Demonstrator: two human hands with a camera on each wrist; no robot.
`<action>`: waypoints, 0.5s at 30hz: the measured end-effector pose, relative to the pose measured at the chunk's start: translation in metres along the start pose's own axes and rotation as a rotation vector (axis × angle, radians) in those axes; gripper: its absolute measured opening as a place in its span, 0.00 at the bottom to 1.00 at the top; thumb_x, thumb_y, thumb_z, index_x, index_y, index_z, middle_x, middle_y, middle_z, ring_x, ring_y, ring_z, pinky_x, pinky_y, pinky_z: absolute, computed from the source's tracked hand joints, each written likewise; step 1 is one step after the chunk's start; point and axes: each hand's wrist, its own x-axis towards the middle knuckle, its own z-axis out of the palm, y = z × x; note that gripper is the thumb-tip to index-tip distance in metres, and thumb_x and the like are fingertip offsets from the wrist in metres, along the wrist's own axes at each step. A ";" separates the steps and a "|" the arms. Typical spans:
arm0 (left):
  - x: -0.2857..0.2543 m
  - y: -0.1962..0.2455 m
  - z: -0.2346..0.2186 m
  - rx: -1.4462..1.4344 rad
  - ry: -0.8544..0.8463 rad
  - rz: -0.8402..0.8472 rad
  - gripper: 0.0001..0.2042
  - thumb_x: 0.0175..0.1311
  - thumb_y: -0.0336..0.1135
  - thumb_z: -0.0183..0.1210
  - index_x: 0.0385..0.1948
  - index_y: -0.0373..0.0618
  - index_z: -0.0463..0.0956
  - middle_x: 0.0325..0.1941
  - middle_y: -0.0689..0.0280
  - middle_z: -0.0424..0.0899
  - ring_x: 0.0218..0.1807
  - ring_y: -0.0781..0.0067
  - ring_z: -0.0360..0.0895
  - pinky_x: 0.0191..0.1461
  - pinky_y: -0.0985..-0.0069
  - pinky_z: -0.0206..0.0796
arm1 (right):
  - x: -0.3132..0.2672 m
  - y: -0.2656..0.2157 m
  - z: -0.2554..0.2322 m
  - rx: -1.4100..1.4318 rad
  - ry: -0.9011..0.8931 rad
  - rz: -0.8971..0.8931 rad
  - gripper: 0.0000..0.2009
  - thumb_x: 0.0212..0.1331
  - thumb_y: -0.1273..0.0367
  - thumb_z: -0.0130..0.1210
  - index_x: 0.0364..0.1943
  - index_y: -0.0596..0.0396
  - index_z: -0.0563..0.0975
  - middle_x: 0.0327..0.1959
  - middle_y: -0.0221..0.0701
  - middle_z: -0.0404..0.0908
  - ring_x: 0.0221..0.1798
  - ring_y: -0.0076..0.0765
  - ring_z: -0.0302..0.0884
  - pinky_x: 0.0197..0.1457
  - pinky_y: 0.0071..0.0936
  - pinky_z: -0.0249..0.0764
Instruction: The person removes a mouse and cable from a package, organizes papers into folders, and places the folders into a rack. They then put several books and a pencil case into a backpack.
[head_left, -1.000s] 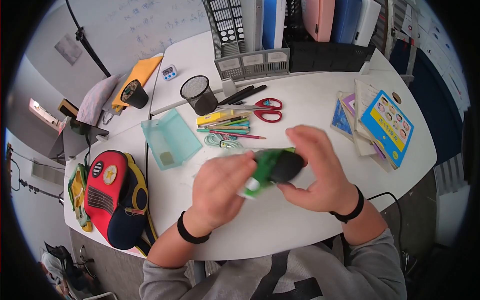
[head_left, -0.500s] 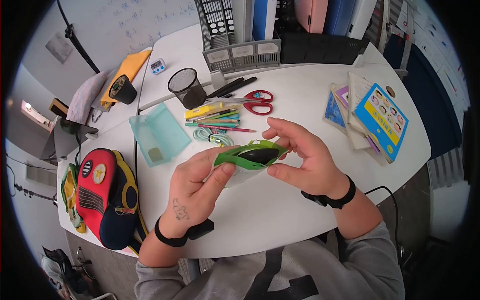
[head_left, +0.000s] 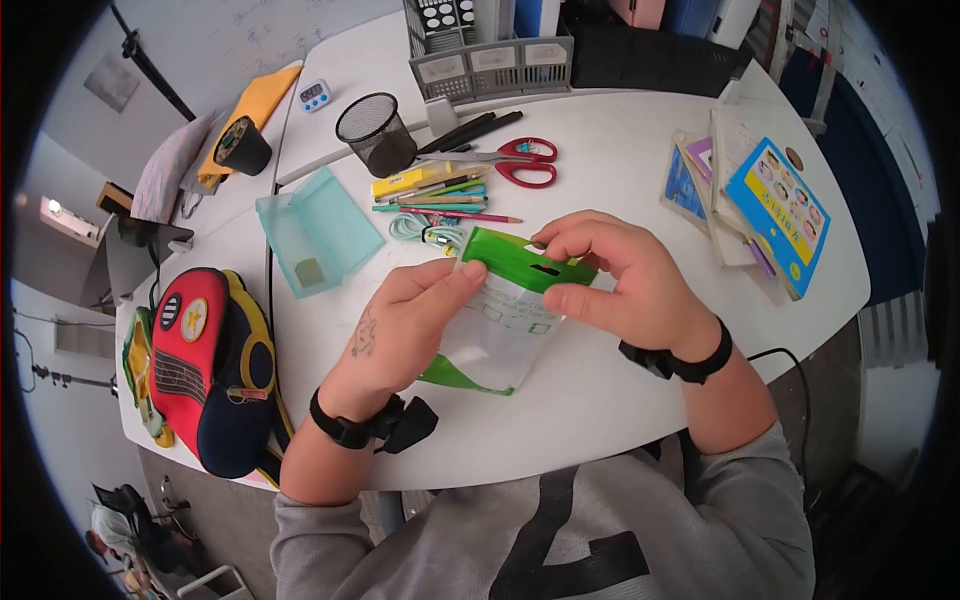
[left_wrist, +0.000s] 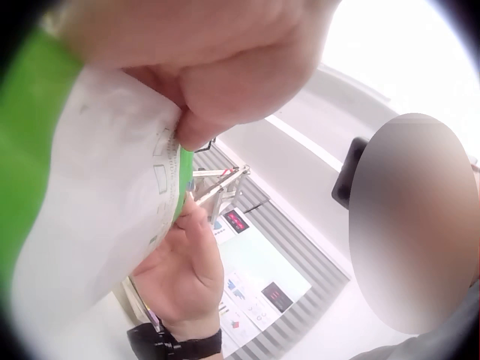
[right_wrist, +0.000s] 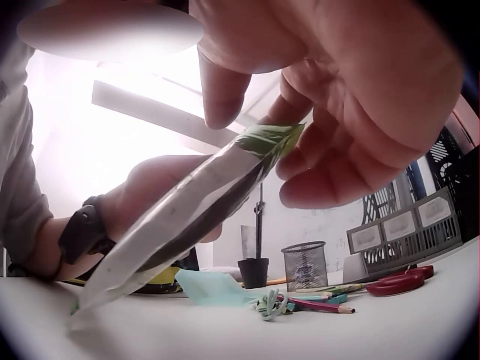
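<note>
A clear plastic pouch with green top and bottom bands is held upright above the table. The left hand pinches its upper left edge between thumb and fingers. At the upper right corner is the right hand, its thumb and bent fingers at the green band. In the right wrist view the pouch looks slim, with something dark inside, and the right hand is beside its top. The left wrist view shows the left thumb and fingers on the pouch.
A teal tray, a mesh cup, pens, a coiled cable and red-handled scissors are behind the hands. A red backpack stands at left, stacked books at right, file racks at the back.
The pouch has turned from its opening facing the head camera to its printed front facing it. The dark object seen in its mouth is out of sight in the head view.
</note>
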 end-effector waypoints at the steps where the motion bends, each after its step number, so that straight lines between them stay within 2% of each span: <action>1: 0.002 -0.002 0.001 -0.131 -0.023 -0.034 0.19 0.76 0.43 0.53 0.47 0.32 0.81 0.40 0.67 0.85 0.40 0.83 0.75 0.46 0.81 0.68 | 0.001 -0.001 -0.002 0.006 0.013 0.003 0.16 0.54 0.68 0.70 0.46 0.55 0.80 0.51 0.37 0.81 0.48 0.34 0.81 0.52 0.30 0.77; 3: 0.003 -0.004 0.004 -0.148 -0.042 -0.063 0.19 0.76 0.43 0.53 0.47 0.32 0.81 0.41 0.66 0.85 0.41 0.82 0.76 0.47 0.81 0.68 | 0.001 -0.007 -0.006 -0.104 -0.061 0.084 0.11 0.54 0.72 0.68 0.40 0.58 0.79 0.55 0.39 0.79 0.48 0.29 0.79 0.53 0.27 0.75; 4: 0.003 -0.006 0.005 -0.176 -0.051 -0.083 0.19 0.76 0.43 0.53 0.47 0.32 0.81 0.42 0.65 0.86 0.42 0.82 0.77 0.48 0.81 0.69 | 0.001 -0.005 -0.006 -0.103 -0.057 0.090 0.11 0.54 0.72 0.68 0.40 0.58 0.79 0.55 0.39 0.79 0.48 0.29 0.79 0.53 0.27 0.75; 6: 0.005 -0.010 0.005 -0.166 -0.065 -0.082 0.19 0.76 0.43 0.53 0.47 0.32 0.81 0.42 0.64 0.86 0.42 0.81 0.77 0.48 0.80 0.69 | 0.001 -0.003 -0.004 -0.054 -0.080 0.049 0.09 0.54 0.71 0.69 0.32 0.59 0.80 0.51 0.39 0.81 0.46 0.29 0.79 0.51 0.26 0.75; 10: 0.004 -0.011 0.006 -0.144 -0.051 -0.051 0.19 0.76 0.43 0.53 0.48 0.33 0.81 0.42 0.65 0.86 0.44 0.82 0.78 0.49 0.81 0.69 | 0.000 0.005 -0.002 -0.055 -0.072 -0.006 0.10 0.54 0.70 0.70 0.30 0.59 0.79 0.49 0.38 0.83 0.45 0.29 0.79 0.50 0.26 0.75; 11: 0.003 -0.010 0.007 -0.142 -0.050 -0.052 0.19 0.76 0.43 0.53 0.48 0.33 0.81 0.42 0.65 0.86 0.44 0.82 0.78 0.49 0.81 0.69 | 0.000 0.006 -0.004 -0.038 -0.113 0.006 0.11 0.55 0.67 0.70 0.31 0.59 0.80 0.47 0.38 0.83 0.44 0.30 0.80 0.50 0.27 0.75; 13: -0.003 -0.003 0.009 0.014 -0.006 -0.036 0.17 0.76 0.41 0.53 0.48 0.33 0.81 0.43 0.61 0.86 0.43 0.76 0.79 0.48 0.79 0.69 | 0.000 0.001 -0.005 -0.021 -0.151 0.012 0.12 0.56 0.64 0.70 0.32 0.59 0.81 0.44 0.38 0.84 0.43 0.31 0.81 0.49 0.28 0.76; 14: -0.008 0.001 0.010 0.016 -0.003 -0.031 0.17 0.76 0.41 0.53 0.48 0.33 0.81 0.43 0.61 0.86 0.43 0.76 0.79 0.48 0.79 0.69 | -0.001 -0.009 -0.005 -0.036 -0.225 0.128 0.11 0.55 0.65 0.70 0.31 0.59 0.81 0.41 0.37 0.84 0.40 0.34 0.81 0.48 0.28 0.77; 15: -0.013 0.008 0.012 0.257 -0.009 0.158 0.17 0.75 0.40 0.54 0.49 0.33 0.81 0.44 0.58 0.85 0.44 0.70 0.80 0.48 0.75 0.70 | 0.000 -0.017 -0.005 -0.056 -0.301 0.242 0.11 0.55 0.66 0.70 0.30 0.58 0.81 0.38 0.37 0.85 0.37 0.38 0.82 0.46 0.28 0.78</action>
